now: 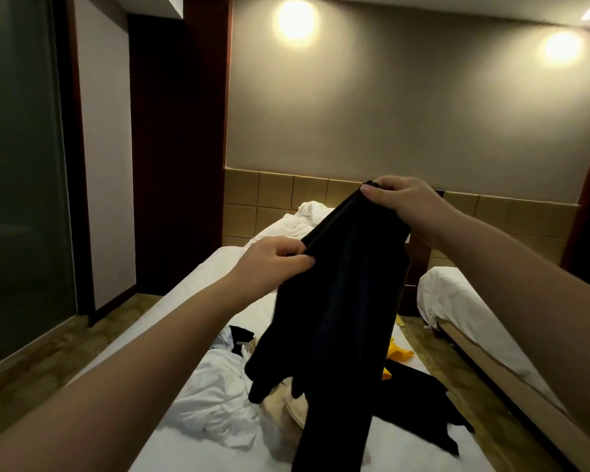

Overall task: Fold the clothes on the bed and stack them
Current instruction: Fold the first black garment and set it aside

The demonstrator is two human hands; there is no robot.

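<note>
Pinching the black garment [341,301] by its top edge with left hand [269,260] and right hand [402,206], dangling it limp over crumpled clothes [215,396] on the white bed [184,451]; glowing on the far wall [389,114], two lamps [295,20].

Black garment [341,301] hides beige clothing [286,403]; lower end cut off.

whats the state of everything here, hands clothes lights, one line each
black garment, lifted, hanging unfolded over the bed
left hand, pinching its upper edge
right hand, gripping the same edge, higher up
white garment, crumpled on the bed
beige garment, crumpled, partly hidden
yellow garment, unfolded at the bed's right edge
second black garment, lying unfolded on the bed
wall lights, on
</note>
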